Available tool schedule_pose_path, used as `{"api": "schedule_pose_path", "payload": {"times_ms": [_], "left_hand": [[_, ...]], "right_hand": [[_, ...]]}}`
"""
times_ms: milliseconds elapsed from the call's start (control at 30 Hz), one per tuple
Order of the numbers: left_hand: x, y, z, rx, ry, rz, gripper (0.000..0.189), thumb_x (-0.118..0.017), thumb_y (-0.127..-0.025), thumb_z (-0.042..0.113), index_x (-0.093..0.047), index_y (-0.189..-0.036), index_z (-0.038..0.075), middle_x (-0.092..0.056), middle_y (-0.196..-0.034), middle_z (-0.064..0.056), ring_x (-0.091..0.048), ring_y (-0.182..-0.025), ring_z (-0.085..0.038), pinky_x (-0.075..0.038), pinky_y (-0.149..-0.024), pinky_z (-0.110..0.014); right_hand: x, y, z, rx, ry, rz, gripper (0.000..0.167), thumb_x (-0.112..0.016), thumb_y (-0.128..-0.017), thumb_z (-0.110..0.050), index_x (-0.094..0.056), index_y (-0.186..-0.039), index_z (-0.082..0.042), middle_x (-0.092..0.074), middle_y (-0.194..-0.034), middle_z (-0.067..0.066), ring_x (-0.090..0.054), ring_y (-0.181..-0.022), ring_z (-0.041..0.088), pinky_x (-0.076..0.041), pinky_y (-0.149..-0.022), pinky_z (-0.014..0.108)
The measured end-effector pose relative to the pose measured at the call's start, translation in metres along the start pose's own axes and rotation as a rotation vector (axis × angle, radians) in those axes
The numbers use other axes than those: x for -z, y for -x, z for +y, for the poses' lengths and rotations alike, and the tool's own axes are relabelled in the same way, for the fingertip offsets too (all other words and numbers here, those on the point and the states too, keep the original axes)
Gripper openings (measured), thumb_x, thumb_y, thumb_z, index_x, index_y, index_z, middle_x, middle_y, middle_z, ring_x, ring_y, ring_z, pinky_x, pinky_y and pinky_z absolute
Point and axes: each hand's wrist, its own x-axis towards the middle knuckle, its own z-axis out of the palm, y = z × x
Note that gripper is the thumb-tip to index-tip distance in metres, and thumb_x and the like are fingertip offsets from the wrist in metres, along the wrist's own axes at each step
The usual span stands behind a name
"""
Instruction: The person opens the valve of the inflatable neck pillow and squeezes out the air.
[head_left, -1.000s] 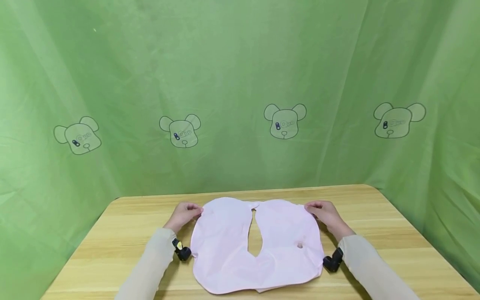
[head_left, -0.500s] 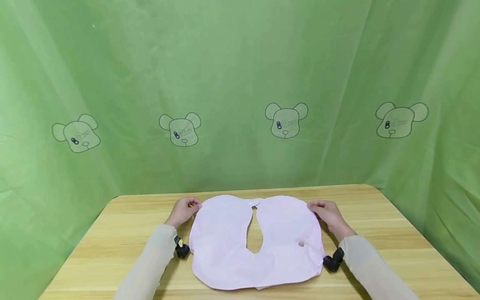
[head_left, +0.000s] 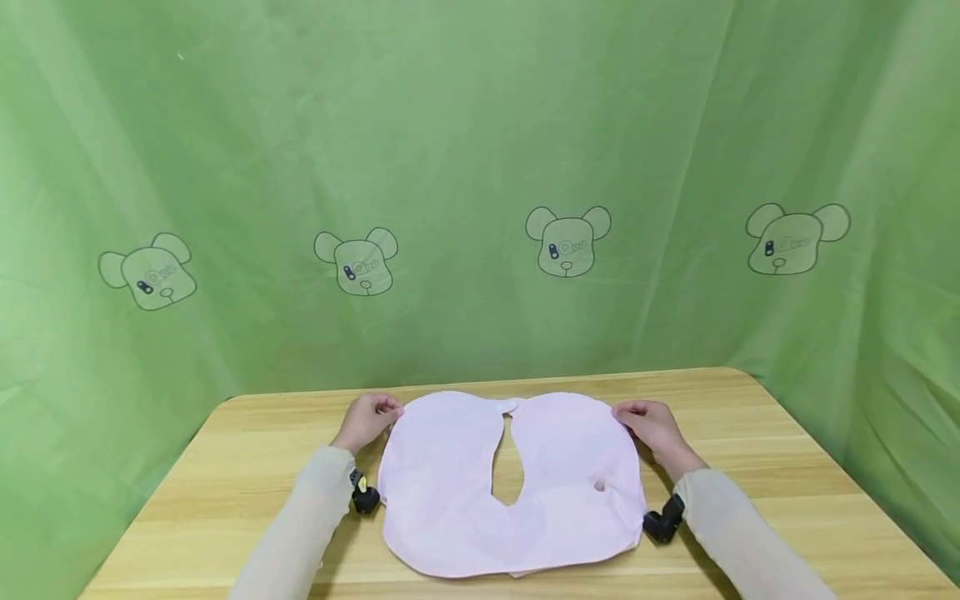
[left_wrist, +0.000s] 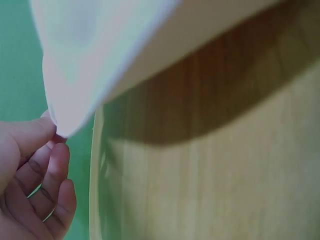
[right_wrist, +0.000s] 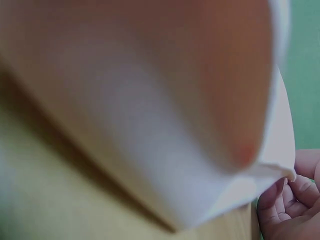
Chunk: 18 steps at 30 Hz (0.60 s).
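A pale pink cloth bib point(head_left: 442, 483) is spread over the table in the head view, with a long neck opening in its middle and a small tab bridging the two sides at the far end. My left hand point(head_left: 367, 421) pinches its far left edge between thumb and fingers. At the far right edge, my right hand point(head_left: 651, 429) grips the cloth the same way. Both wrist views show the bib's edge lifted above the table, with a shadow below it on the left. A small brownish spot point(head_left: 599, 484) marks the right half.
The wooden table point(head_left: 757, 500) has rounded far corners. A green curtain point(head_left: 465, 167) printed with bear heads hangs behind it and along both sides. Small black wrist cameras point(head_left: 365, 499) sit close to the bib's side edges.
Over the last second the bib has been raised slightly and pulled flatter, its near edge shifting a little away from me. Both hands keep their hold on the edges.
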Motion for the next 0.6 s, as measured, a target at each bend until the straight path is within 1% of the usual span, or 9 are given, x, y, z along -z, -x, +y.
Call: {"api": "schedule_pose_path", "payload": {"times_ms": [100,267,400,500,600], "left_hand": [[0.0,0.001,-0.001,0.022,0.019,-0.006,0.005,-0.069,-0.085,0.009,-0.071,-0.086,0.005,-0.064,-0.074,-0.002,-0.053,-0.066,-0.014,-0.046,-0.058,-0.025],[0.002,0.004,-0.006,0.015,0.04,-0.017,0.009,-0.069,-0.084,0.01,-0.072,-0.09,0.004,-0.067,-0.079,-0.003,-0.055,-0.07,-0.013,-0.047,-0.064,-0.025],[0.004,0.006,-0.009,0.001,0.047,-0.022,0.011,-0.069,-0.085,0.011,-0.072,-0.091,0.003,-0.068,-0.08,-0.003,-0.056,-0.071,-0.012,-0.047,-0.066,-0.025],[0.007,0.01,-0.01,-0.003,0.052,-0.026,0.012,-0.069,-0.084,0.011,-0.072,-0.093,0.002,-0.069,-0.082,-0.004,-0.056,-0.072,-0.012,-0.047,-0.067,-0.025],[0.011,0.015,-0.009,0.0,0.053,-0.025,0.013,-0.069,-0.085,0.011,-0.072,-0.095,0.002,-0.07,-0.086,-0.004,-0.058,-0.074,-0.012,-0.048,-0.069,-0.026]], "right_hand": [[0.0,0.0,0.0,0.004,0.002,-0.003,0.032,-0.061,-0.09,-0.014,-0.061,-0.106,0.014,-0.067,-0.096,0.016,-0.054,-0.076,0.008,-0.046,-0.064,0.02],[0.002,0.0,0.002,0.009,-0.019,-0.028,0.032,-0.061,-0.09,-0.013,-0.061,-0.108,0.014,-0.068,-0.094,0.013,-0.056,-0.074,0.006,-0.048,-0.064,0.019],[0.004,0.001,0.003,0.004,-0.008,-0.052,0.034,-0.062,-0.09,-0.016,-0.061,-0.109,0.012,-0.068,-0.096,0.015,-0.057,-0.075,0.007,-0.049,-0.065,0.019],[0.008,0.004,0.002,-0.003,0.009,-0.075,0.037,-0.061,-0.091,-0.018,-0.06,-0.112,0.012,-0.068,-0.1,0.017,-0.057,-0.077,0.008,-0.049,-0.066,0.019],[0.012,0.009,0.001,-0.019,0.018,-0.092,0.038,-0.061,-0.092,-0.019,-0.06,-0.114,0.012,-0.068,-0.101,0.017,-0.058,-0.078,0.008,-0.049,-0.067,0.019]]}}
